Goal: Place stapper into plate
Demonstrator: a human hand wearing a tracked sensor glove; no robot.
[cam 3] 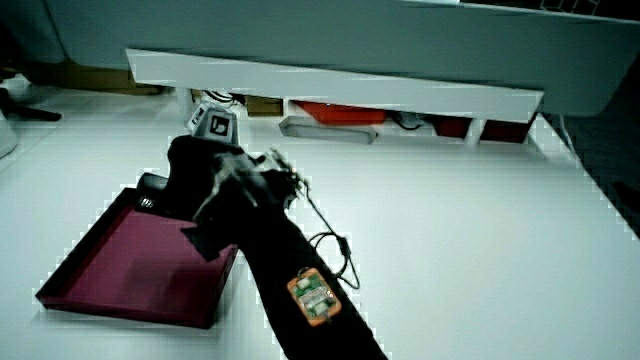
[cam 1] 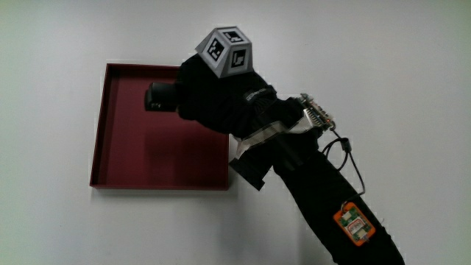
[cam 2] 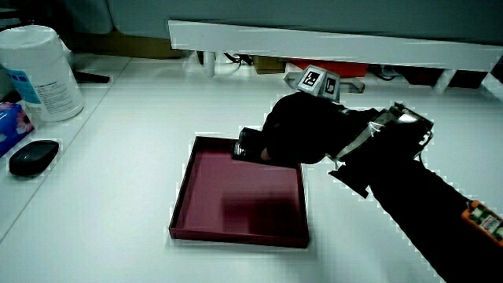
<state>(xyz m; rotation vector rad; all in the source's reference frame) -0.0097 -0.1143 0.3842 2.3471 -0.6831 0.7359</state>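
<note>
A dark red square plate (cam 1: 125, 158) with low walls lies on the white table; it shows in both side views (cam 2: 212, 212) (cam 3: 110, 265). The gloved hand (cam 1: 197, 92) with the patterned cube (cam 1: 227, 51) on its back is over the part of the plate farther from the person. Its fingers are curled around a black stapler (cam 1: 158, 97), whose end sticks out of the grip over the plate's floor. The stapler shows in both side views (cam 2: 245, 146) (cam 3: 152, 184). I cannot tell whether it touches the plate. The hand's shadow falls inside the plate.
A white canister (cam 2: 43, 71), a blue packet (cam 2: 11, 122) and a black mouse (cam 2: 33, 156) stand near the table's edge in a side view. A low white partition (cam 2: 330, 43) (cam 3: 330, 85) closes the table. A cable (cam 1: 353, 158) and an orange tag (cam 1: 353, 223) hang on the forearm.
</note>
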